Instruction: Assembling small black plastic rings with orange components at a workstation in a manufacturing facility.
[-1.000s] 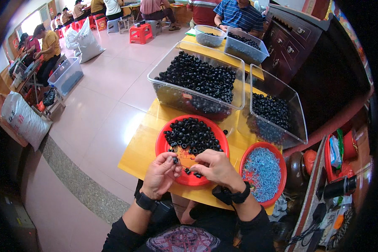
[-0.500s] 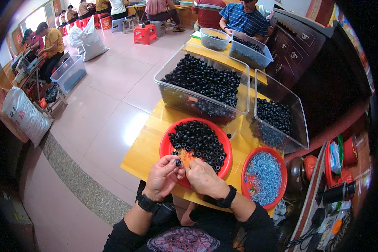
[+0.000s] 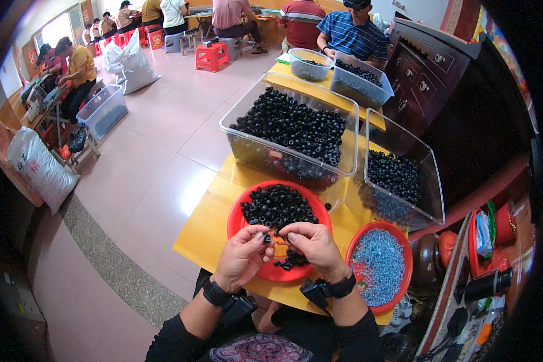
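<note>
— left hand (image 3: 242, 258) pinching something?
— yes, a small black piece (image 3: 267, 239), held over the red tray (image 3: 282, 275).
— and the right hand (image 3: 317, 246)?
— curled just beside the left; i can't tell whether it grips anything.
— beyond?
— a clear bin (image 3: 247, 151) of black rings (image 3: 289, 127).

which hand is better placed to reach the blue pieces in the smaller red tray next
Probably the right hand: it is nearer to the blue pieces. The left hand is farther off, and holds a small black piece.
</note>
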The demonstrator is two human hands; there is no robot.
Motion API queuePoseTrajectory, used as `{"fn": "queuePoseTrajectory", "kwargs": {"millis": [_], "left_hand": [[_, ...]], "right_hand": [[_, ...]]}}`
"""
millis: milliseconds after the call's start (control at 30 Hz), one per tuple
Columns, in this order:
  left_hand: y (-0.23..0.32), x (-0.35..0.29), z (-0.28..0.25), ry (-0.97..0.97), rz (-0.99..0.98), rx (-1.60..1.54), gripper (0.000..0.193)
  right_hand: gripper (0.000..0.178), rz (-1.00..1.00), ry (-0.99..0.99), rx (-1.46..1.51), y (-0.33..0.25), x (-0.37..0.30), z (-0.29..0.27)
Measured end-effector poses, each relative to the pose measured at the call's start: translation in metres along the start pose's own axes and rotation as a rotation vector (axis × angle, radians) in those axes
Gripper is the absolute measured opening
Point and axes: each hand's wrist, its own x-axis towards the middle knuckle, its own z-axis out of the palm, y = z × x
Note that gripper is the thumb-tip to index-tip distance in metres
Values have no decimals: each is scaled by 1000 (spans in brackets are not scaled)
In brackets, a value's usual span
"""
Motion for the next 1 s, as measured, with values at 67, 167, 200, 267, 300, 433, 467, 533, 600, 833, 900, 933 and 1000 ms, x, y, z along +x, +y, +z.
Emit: {"fn": "queuePoseTrajectory", "kwargs": {"millis": [67, 167, 200, 267, 300, 433, 467, 533, 600, 833, 900, 933, 1000], "left_hand": [[-4, 5, 1, -17, -3, 12, 17], [-8, 6, -4, -4, -4, 21, 18], [-11, 7, -6, -7, -19, 25, 18], [-13, 9, -8, -6, -37, 32, 18], [-14, 10, -8, -12, -41, 45, 19], [-17, 14, -5, -15, -52, 67, 19], [-17, 14, -6, -13, -57, 67, 19], [-17, 13, -6, -16, -39, 97, 19], [-17, 13, -5, -11, -35, 103, 19], [-18, 12, -1, 20, -31, 102, 20], [-18, 11, -3, 5, -30, 114, 22], [-18, 11, -4, -10, -29, 124, 23], [-17, 10, -1, -4, -31, 137, 24]], "right_hand": [[20, 44, -4, 115, 4, -1, -7], [20, 63, -9, 408, 8, -1, -7], [20, 63, -8, 412, 11, -1, -8], [18, 39, -23, 353, 15, 0, -9], [17, 44, -12, 350, 14, 0, -8], [17, 11, 24, 271, 22, -1, -9], [16, 9, 28, 249, 23, -2, -9], [15, 8, 26, 229, 21, -3, -6], [12, 14, 70, 252, 18, -5, -4], [11, 18, 99, 178, 12, -11, 2], [11, -18, 78, 158, 6, -13, 5], [11, -19, 80, 158, 7, -13, 5], [11, -30, 92, 153, 12, -12, 4]]}}
